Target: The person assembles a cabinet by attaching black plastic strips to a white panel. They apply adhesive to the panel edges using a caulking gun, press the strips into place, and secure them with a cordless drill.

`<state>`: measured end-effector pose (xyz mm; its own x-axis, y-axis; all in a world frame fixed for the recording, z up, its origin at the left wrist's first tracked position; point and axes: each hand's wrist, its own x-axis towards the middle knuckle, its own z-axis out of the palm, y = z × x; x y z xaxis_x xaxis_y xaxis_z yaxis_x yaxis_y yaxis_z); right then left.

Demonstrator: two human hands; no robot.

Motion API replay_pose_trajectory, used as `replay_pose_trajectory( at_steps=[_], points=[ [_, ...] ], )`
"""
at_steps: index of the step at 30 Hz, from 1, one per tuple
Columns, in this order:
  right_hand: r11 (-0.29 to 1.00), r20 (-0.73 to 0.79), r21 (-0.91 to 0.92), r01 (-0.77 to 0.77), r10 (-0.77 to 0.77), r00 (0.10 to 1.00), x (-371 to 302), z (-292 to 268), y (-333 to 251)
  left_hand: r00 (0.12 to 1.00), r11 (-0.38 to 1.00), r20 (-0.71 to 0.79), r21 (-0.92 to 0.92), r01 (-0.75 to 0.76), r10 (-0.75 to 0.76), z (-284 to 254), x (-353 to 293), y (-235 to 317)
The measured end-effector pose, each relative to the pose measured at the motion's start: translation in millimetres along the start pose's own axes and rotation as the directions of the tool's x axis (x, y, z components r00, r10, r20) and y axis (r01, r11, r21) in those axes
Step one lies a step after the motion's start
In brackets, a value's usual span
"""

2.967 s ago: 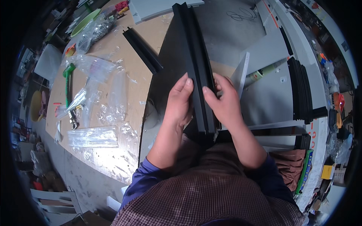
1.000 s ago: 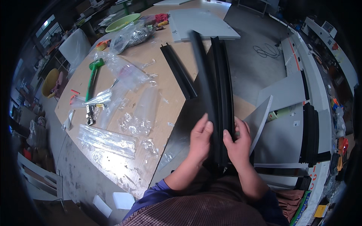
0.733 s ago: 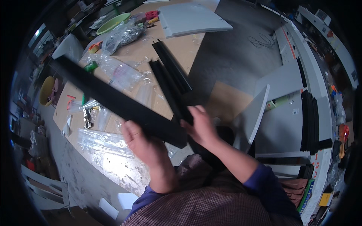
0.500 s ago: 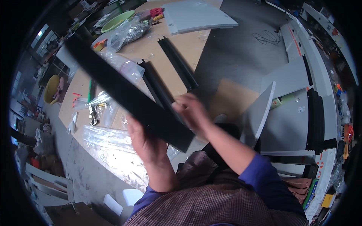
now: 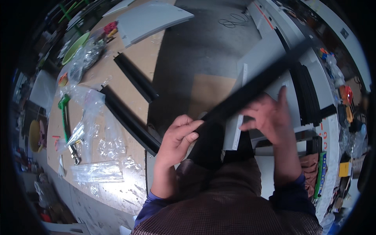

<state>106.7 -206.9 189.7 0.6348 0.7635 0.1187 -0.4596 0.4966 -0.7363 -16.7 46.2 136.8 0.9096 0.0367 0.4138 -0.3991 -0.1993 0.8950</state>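
Note:
A long black profile strip (image 5: 256, 84) slants up to the right in front of me, its far end blurred. Pinched between the thumb and fingers of my left hand (image 5: 174, 139) is the strip's near end. My right hand (image 5: 270, 117) is just below the strip's middle with fingers spread, and I see nothing held in it. Beside that hand a white panel (image 5: 234, 133) stands on edge, partly covered by the strip. Two similar black channel pieces, a nearer one (image 5: 129, 119) and a farther one (image 5: 135, 76), lie on the table to my left.
The wooden table (image 5: 135, 39) carries clear plastic bags (image 5: 98, 171), a green-handled tool (image 5: 64, 113), a bag of metal hardware (image 5: 84, 58) and stacked white panels (image 5: 152, 19). On the right are a stack of black strips (image 5: 307, 96) and a shelf edge with a yellow box (image 5: 344, 169).
The view has turned right. The black strip has swung from pointing up-left to pointing up-right. My left hand now grips its near end, and my right hand has moved right with fingers spread.

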Motion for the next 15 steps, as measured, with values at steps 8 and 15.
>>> replay_pose_trajectory(
  at_steps=[8,15],
  points=[
    [0.826,0.062,0.296,-0.48,0.485,0.872,-121.1,12.8,-22.8,0.944,0.774,0.208,0.542,-0.329,0.255,21.7,43.3,9.6],
    [0.918,-0.546,-0.319,-0.235,0.025,0.837,-141.1,-29.8,8.3,0.994,0.965,-0.074,0.244,0.097,-0.081,58.2,33.9,-57.9]
  ],
)
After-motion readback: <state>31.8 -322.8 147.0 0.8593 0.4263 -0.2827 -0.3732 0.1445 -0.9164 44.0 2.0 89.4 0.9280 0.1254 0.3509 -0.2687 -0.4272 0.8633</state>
